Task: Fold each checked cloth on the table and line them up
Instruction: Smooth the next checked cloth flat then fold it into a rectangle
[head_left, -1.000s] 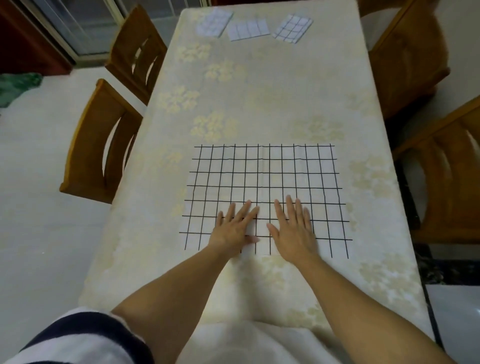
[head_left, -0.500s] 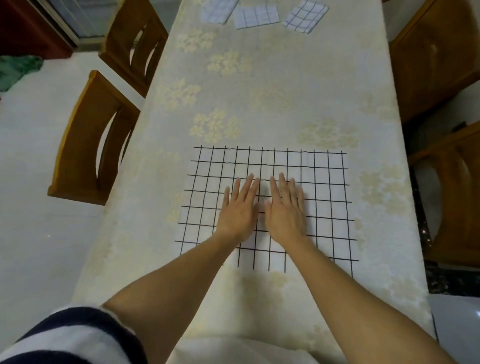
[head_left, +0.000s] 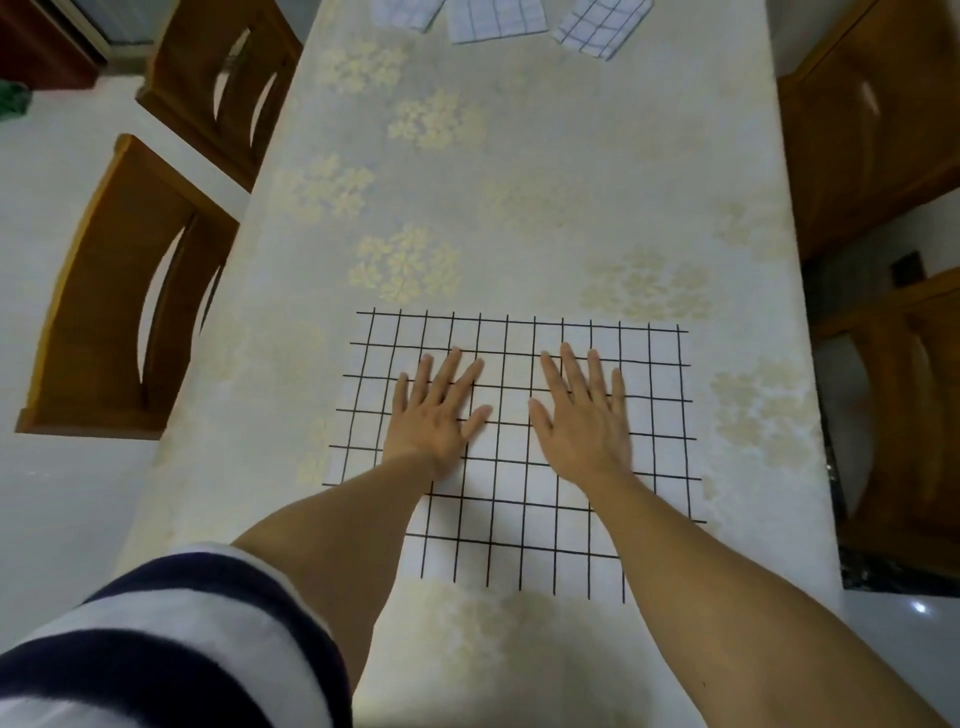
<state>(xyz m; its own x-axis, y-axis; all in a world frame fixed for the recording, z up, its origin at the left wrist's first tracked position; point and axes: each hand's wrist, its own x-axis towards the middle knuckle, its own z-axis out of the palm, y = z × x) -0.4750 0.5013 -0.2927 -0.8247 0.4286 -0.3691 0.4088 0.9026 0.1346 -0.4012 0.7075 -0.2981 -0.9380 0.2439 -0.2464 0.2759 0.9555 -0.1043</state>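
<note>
White cloth, black grid: one checked cloth (head_left: 519, 447) spread flat at lower centre of the surface (head_left: 545, 208).
Hands: two; left hand (head_left: 434, 415) and right hand (head_left: 582, 421) lie flat, fingers spread, apart, gripping nothing.
Folded cloths (head_left: 496, 18): three, top edge.
Chairs (head_left: 119, 291): four.
Writing: none legible.
</note>
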